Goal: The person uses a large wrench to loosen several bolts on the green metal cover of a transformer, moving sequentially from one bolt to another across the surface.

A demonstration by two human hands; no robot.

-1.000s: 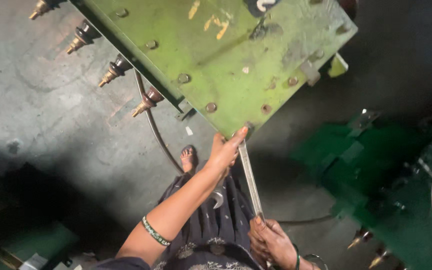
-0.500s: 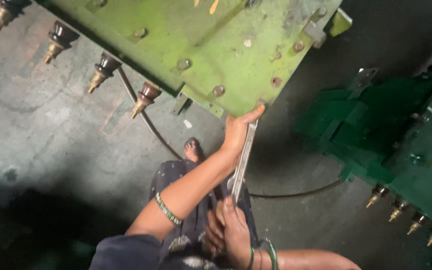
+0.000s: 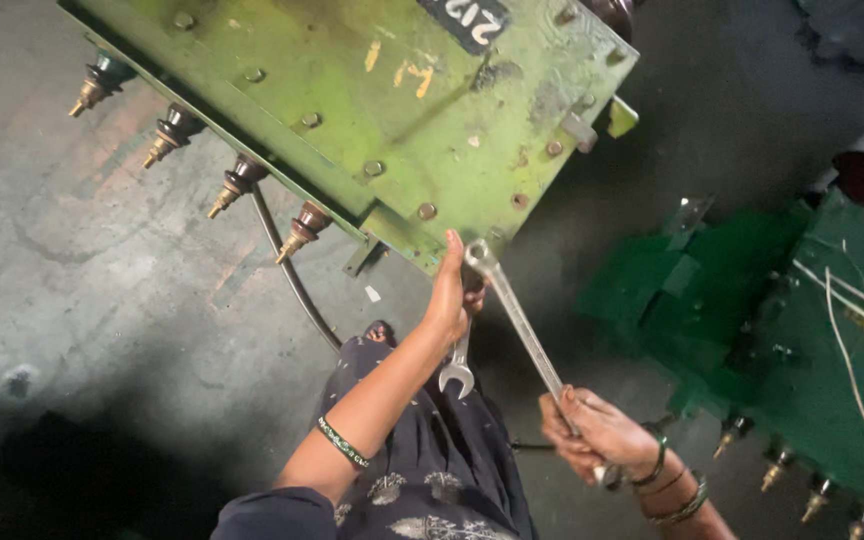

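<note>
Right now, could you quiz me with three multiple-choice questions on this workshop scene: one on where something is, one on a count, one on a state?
1. Where does the ring end of the long spanner sit?
A. On the floor
B. At the lower edge of the light green metal box
C. On the dark green box

2. How many brass-tipped insulators stick out of the light green box's left side?
A. Two
B. Four
C. Seven

3. What is the right hand doing?
A. Gripping the long spanner's handle
B. Resting open on the floor
C. Holding a cable

Answers: 1 B, its ring meets the box edge beside the left hand, which holds a shorter spanner. 2 B, four show in a row. 3 A, the fingers wrap the handle.
</note>
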